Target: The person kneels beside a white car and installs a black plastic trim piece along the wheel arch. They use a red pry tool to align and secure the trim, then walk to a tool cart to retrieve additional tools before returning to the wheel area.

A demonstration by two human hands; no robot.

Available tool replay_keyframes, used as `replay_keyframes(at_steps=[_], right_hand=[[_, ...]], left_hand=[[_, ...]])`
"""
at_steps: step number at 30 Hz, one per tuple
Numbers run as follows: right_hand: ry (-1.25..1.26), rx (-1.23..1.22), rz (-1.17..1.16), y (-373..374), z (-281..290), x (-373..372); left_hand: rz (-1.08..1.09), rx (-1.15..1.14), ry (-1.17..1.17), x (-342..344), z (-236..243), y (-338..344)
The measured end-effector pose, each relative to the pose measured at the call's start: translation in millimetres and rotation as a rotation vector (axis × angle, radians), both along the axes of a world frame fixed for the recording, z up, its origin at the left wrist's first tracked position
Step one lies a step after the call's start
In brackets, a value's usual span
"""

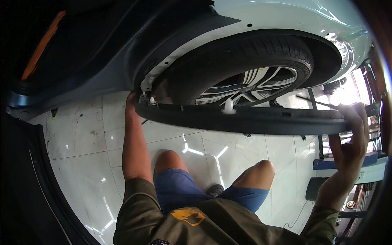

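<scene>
A long curved black trim strip with white clips spans the view below the car's rear or front wheel. My left hand holds its left end beside the dark lower body panel; most of those fingers are hidden. My right hand grips the strip near its right end, fingers bent round it. Above the tire is the pale painted fender, its white wheel-arch edge showing small holes.
The open car door curves along the left edge. Glossy pale floor tiles lie under my knees. At the right are blue and pale panels on dark supports, with a thin cable on the floor.
</scene>
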State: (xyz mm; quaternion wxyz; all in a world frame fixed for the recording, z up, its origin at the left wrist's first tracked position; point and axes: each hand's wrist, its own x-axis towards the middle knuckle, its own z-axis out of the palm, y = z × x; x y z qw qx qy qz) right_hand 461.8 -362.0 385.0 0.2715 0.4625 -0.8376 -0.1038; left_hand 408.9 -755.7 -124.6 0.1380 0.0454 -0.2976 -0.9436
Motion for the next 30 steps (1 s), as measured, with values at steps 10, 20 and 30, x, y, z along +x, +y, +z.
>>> replay_keyframes(at_steps=[10,20,30], right_hand=[[-0.119,-0.043,-0.179,-12,-17,48],[-0.426,-0.061,-0.338,61,-59,45],[-0.431,0.080,-0.152,56,-61,68]], left_hand=[[-0.188,0.312,0.018,3,-11,-5],[0.102,0.066,-0.196,5,16,28],[-0.016,0.068,-0.105,8,-10,1]])
